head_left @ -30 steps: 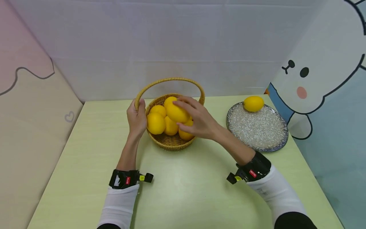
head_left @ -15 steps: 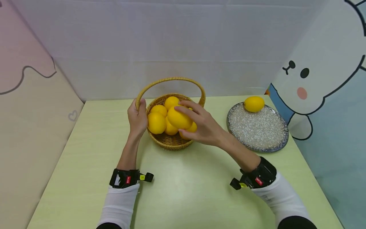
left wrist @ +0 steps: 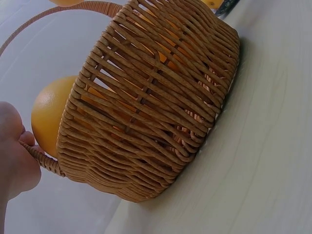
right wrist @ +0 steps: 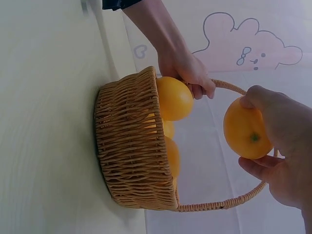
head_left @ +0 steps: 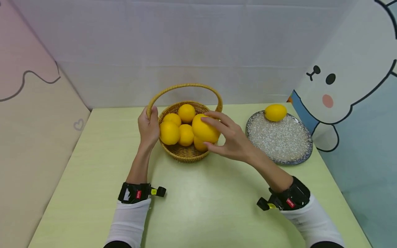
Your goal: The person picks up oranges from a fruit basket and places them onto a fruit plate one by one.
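Note:
My left hand (head_left: 149, 126) grips the handle of a woven wicker basket (head_left: 186, 158) at its left side. Inside the basket lie several oranges (head_left: 169, 133), yellow-looking in the head view; in the left wrist view one orange (left wrist: 51, 114) bulges above the rim. With thumb and fingers, my right hand (head_left: 231, 137) holds another orange (right wrist: 247, 129) above the basket's right side, under the arched handle (head_left: 186, 85). Its green stem end shows in the right wrist view, where it is apart from the fruit below.
To the right, a speckled grey plate (head_left: 279, 141) with a dark rim carries an oval yellow fruit (head_left: 275, 112) at its back edge. The pale table (head_left: 198, 206) meets a white wall behind the basket; printed panels stand at both sides.
My right hand has moved rightward and slightly nearer with the held orange, uncovering other oranges in the basket. The left hand and basket stay almost in place.

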Demonstrator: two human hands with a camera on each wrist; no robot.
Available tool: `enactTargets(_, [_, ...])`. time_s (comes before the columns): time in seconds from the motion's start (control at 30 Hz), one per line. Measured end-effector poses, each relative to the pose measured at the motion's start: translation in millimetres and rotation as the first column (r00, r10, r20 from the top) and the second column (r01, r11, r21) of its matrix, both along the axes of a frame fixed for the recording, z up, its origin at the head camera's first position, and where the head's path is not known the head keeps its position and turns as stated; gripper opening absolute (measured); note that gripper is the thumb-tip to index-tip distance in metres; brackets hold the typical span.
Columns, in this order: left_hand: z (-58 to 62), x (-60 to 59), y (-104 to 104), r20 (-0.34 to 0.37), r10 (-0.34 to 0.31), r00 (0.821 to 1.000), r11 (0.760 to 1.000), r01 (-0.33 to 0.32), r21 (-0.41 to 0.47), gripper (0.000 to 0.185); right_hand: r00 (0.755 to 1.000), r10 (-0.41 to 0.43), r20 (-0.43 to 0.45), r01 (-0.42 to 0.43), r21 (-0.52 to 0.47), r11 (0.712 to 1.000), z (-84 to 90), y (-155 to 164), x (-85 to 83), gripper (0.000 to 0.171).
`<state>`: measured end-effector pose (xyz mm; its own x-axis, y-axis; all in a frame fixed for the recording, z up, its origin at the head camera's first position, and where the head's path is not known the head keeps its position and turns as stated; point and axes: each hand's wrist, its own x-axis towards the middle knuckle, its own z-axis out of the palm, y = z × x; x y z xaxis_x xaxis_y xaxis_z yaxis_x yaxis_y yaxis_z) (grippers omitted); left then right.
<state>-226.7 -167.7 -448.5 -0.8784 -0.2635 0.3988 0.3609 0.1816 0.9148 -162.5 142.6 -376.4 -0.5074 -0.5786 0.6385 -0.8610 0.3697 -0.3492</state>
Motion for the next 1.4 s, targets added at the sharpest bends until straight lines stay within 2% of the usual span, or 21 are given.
enactTargets(0.43, [-1.1,0.5,-2,-0.008,-0.008,1.0,1.0,0.008,0.004,0.043,0.997,-0.079,-0.017,0.079,-0.024,0.997,-4.8,37,6.2,0.079])
enactTargets(0.63, [0.4,1.7,-1,0.001,-0.01,1.0,1.0,0.01,0.005,0.042,0.989,-0.144,-0.019,0.144,-0.001,0.99,-7.4,58,6.8,0.079])
enactTargets(1.0, [1.0,0.5,0,-0.003,0.007,1.0,1.0,-0.007,0.011,0.041,0.967,-0.257,-0.003,0.257,0.0,0.967,-8.9,90,7.5,0.078])
enactTargets(1.2, [1.8,0.8,1,-0.006,0.007,1.0,1.0,-0.007,0.011,0.04,0.949,-0.313,0.033,0.313,-0.007,0.95,-6.9,105,6.0,0.078])
enactTargets(1.4, [1.3,0.3,1,-0.008,-0.001,1.0,1.0,0.001,0.01,0.04,0.927,-0.375,0.03,0.375,0.0,0.927,-5.4,120,4.2,0.077])
